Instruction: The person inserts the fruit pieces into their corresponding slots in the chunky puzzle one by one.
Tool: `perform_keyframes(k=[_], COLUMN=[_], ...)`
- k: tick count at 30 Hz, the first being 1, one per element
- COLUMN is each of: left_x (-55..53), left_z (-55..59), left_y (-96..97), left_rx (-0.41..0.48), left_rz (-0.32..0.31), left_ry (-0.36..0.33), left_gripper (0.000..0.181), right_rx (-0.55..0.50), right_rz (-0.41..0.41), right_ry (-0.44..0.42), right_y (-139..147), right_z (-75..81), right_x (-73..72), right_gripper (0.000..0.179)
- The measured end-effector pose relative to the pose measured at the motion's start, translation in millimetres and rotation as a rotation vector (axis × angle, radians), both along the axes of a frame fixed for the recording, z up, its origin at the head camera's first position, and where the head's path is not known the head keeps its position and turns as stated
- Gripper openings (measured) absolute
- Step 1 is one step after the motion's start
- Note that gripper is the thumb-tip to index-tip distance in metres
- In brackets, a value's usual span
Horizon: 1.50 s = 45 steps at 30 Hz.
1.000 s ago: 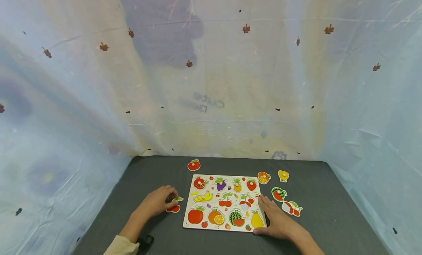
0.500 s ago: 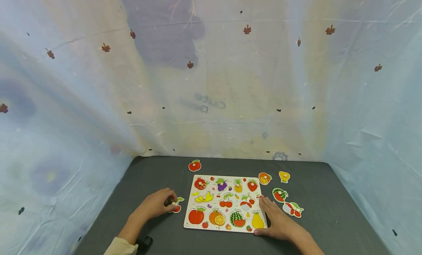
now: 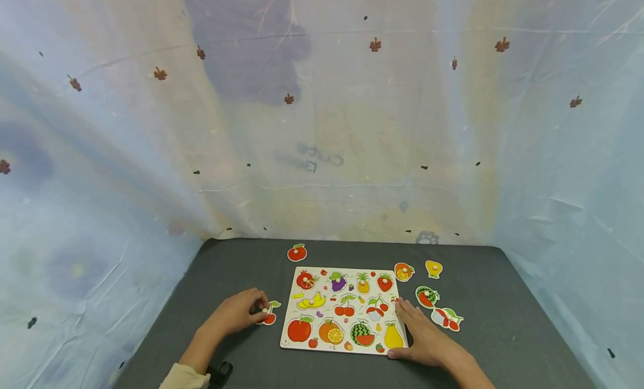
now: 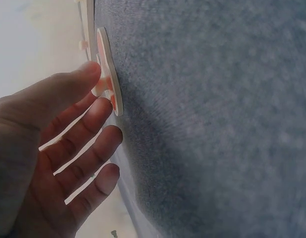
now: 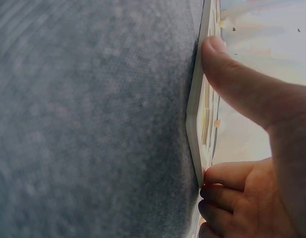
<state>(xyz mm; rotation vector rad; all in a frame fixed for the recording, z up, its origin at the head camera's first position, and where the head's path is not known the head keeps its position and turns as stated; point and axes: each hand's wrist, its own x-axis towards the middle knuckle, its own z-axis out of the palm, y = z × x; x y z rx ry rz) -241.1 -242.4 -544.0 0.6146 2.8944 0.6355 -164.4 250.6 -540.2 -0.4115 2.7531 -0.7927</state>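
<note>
In the head view my left hand [image 3: 240, 311] is left of the puzzle board. Its thumb and index finger pinch the knob of a cherry puzzle piece [image 3: 270, 319], as the left wrist view shows with the piece [image 4: 117, 94] lying on the cloth. The other fingers are loosely bent. My right hand [image 3: 425, 336] rests at the near right corner of the white fruit puzzle board [image 3: 284, 338]. Its fingers lie fairly straight along the right edge and its thumb [image 5: 227, 59] touches the near edge. Knobbed grape, pineapple and strawberry pieces sit in the board's far row.
A red apple-like piece [image 3: 297, 253] lies beyond the board's far left corner. To the right are an orange piece [image 3: 404, 272], a pear piece [image 3: 434, 269], a watermelon piece [image 3: 426, 297] and a red-and-white fruit piece [image 3: 447, 319]. Dark grey cloth [image 3: 513, 344] covers the table; patterned curtains surround it.
My left thumb and fingers have shifted slightly at the cherry piece, and more of the piece shows now. The right hand and the board stay in place.
</note>
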Motion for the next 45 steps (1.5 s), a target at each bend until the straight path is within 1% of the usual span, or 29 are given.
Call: perform_keyframes(k=[4,10,17,21,24,29,32,42,45], left_x=[-1.7,-4.6,-5.2,-5.4,-6.2,-7.4,-7.1,-11.0,-12.0], left_z=[-3.4,-6.2,-4.8,-1.5,1.5,5.4,7.9,14.2,16.8], left_y=[-0.6,-1.6,-0.3,5.7,11.9,21.5,27.1,47.9,54.6], left_rx=[0.009,0.005,-0.004,-0.013,-0.017,-0.017,-0.006,-0.003,0.002], left_rz=[0.023,0.026,0.038,0.061,0.065,0.042,0.023,-0.008,-0.033], left_ry=[-0.016,-0.006,0.021,0.04,0.067,0.133,0.156,0.184,0.195], left_gripper=[0.016,0.016,0.017,0.016,0.016,0.016,0.016,0.016,0.015], right_rx=[0.003,0.01,-0.001,-0.001,0.001,0.007,0.007,-0.016,-0.021], right_rz=[-0.002,-0.013,-0.015,-0.018,-0.02,-0.017,-0.013,-0.001,0.0], right_ry=[-0.001,-0.015,-0.015,-0.018,-0.019,-0.02,-0.019,-0.001,0.001], right_y=[0,-1,-1,-1,-1,-1,-1,0,0], right_z=[-0.3,-0.2,0.5,0.8,0.5,0.1,0.1,0.4,-0.7], right_x=[0.4,0.1,0.3,0.3,0.1,-0.2,-0.2,0.5,1.0], right_gripper=[0.124,0.125,0.124,0.124,0.124,0.125,0.125,0.125,0.125])
